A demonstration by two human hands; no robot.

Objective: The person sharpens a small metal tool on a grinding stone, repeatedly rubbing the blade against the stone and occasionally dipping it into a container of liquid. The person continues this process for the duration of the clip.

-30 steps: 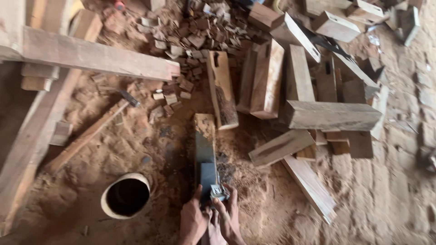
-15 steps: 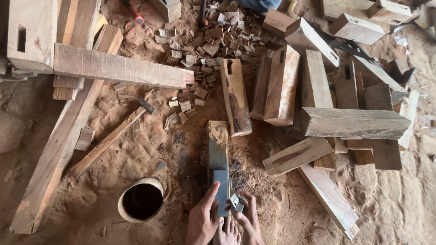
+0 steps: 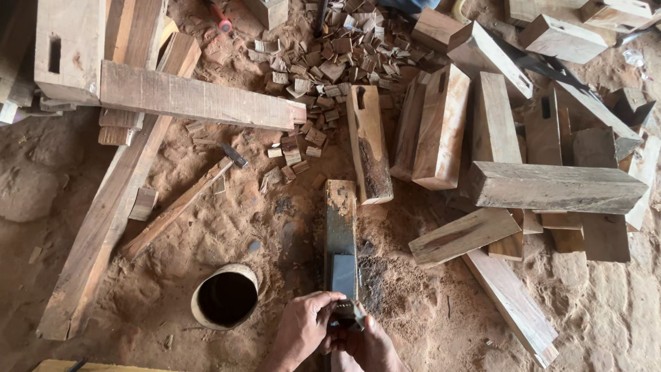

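A small flat grey metal blade [image 3: 348,311] lies pressed on the near end of a long dark sharpening stone set in a wooden block [image 3: 340,234], low in the middle of the head view, on the sawdust-covered floor [image 3: 275,227]. Both hands grip it. The left hand [image 3: 306,329] comes in from below, its fingers [image 3: 329,297] curled over the top of the blade and bearing down on it. The right hand [image 3: 368,344] sits just beside it and a little lower, its fingers closed on the blade's near end, touching the left hand. A paler grey patch shows on the stone just ahead of the blade.

Just left of the hands a round clay pot with a dark open mouth [image 3: 225,297] is sunk in the sawdust. Beyond the far end of the stone stands a short squared timber post with a slot cut in its top [image 3: 368,142]. Further up lies a heap of small pale wood offcuts [image 3: 323,62]. To the left, a long rough plank [image 3: 196,98] lies across another plank running diagonally down [image 3: 103,227], and a hammer with a long wooden handle [image 3: 180,207] rests near them. To the right, several thick squared timber blocks [image 3: 556,186] lie stacked and scattered.
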